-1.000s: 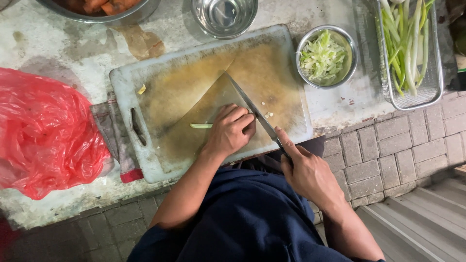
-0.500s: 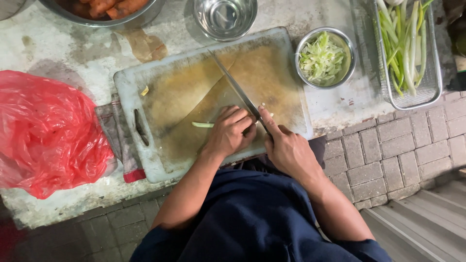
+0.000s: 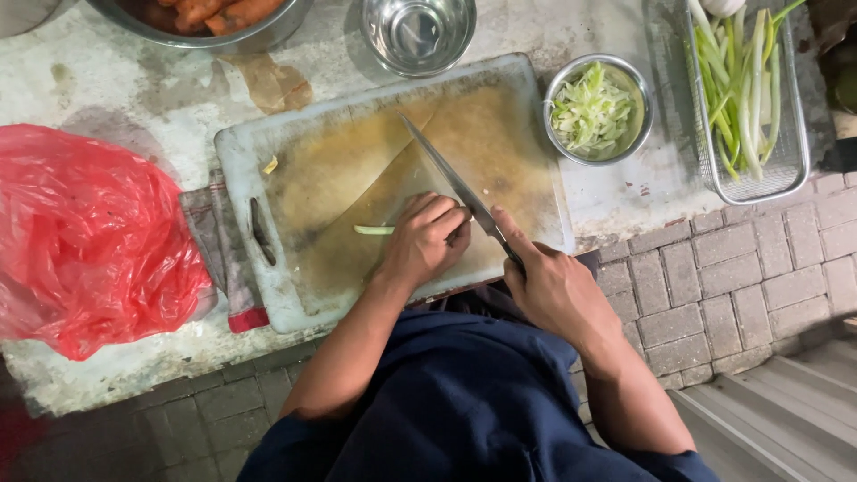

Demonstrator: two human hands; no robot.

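Observation:
A stained white cutting board (image 3: 339, 161) lies on a worn stone counter. My left hand (image 3: 427, 239) presses a pale green scallion stalk (image 3: 373, 229) onto the board, fingers curled over it. My right hand (image 3: 552, 287) grips the handle of a long kitchen knife (image 3: 446, 174). The blade slants up to the left across the board, its edge close against my left fingers. A small steel bowl (image 3: 596, 109) of sliced scallion sits just right of the board.
A wire basket (image 3: 748, 89) of whole scallions stands at the far right. A red plastic bag (image 3: 85, 236) lies left, a folded cloth (image 3: 223, 259) under the board's edge. Behind are an empty steel bowl (image 3: 420, 31) and a big pan (image 3: 214, 22). Brick paving lies below.
The knife has shifted up and leftward across the board, and my right hand has come in closer to my left. My left hand stays on the scallion.

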